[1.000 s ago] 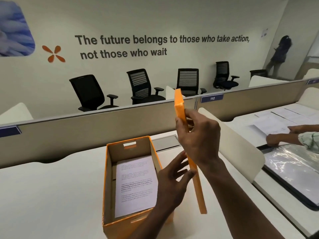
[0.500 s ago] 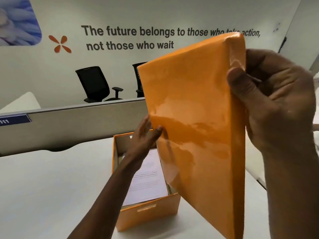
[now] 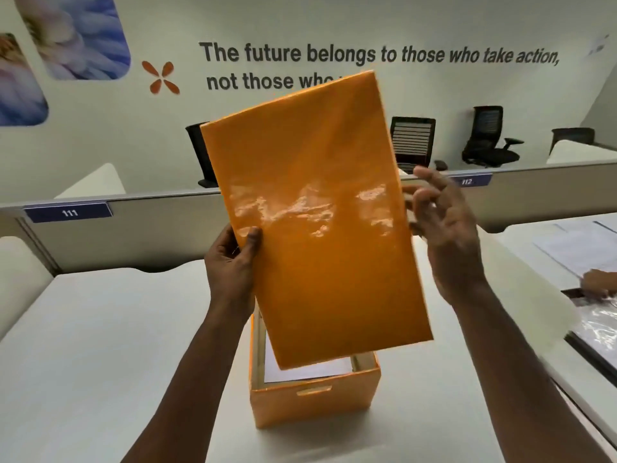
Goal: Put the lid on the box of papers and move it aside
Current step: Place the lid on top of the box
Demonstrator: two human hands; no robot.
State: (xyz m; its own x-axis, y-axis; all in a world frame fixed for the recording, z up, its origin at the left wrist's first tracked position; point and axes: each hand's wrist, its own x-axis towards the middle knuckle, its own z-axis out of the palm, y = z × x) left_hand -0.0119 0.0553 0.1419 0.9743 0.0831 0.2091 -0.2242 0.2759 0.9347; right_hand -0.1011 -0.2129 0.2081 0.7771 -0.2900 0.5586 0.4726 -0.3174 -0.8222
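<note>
A glossy orange lid [image 3: 320, 222] is held up in the air, its flat top facing me, tilted and hanging above the orange box [image 3: 317, 399]. My left hand [image 3: 233, 262] grips the lid's left edge with the thumb on its face. My right hand [image 3: 444, 228] is at the lid's right edge, fingers spread; whether it touches the lid is unclear. The box stands on the white desk [image 3: 100, 345] with white papers [image 3: 310, 370] inside, mostly hidden behind the lid.
A grey partition [image 3: 133, 225] with labels 111 and 112 runs across behind the desk. To the right is a neighbouring desk with papers [image 3: 574, 248], a plastic-covered sheet [image 3: 601, 329] and another person's hand [image 3: 597, 282]. Black office chairs [image 3: 490, 138] stand along the far wall.
The lid has turned from edge-on to face-on and come over the box. My left hand took hold of its left edge; my right hand loosened from a firm grip to spread fingers.
</note>
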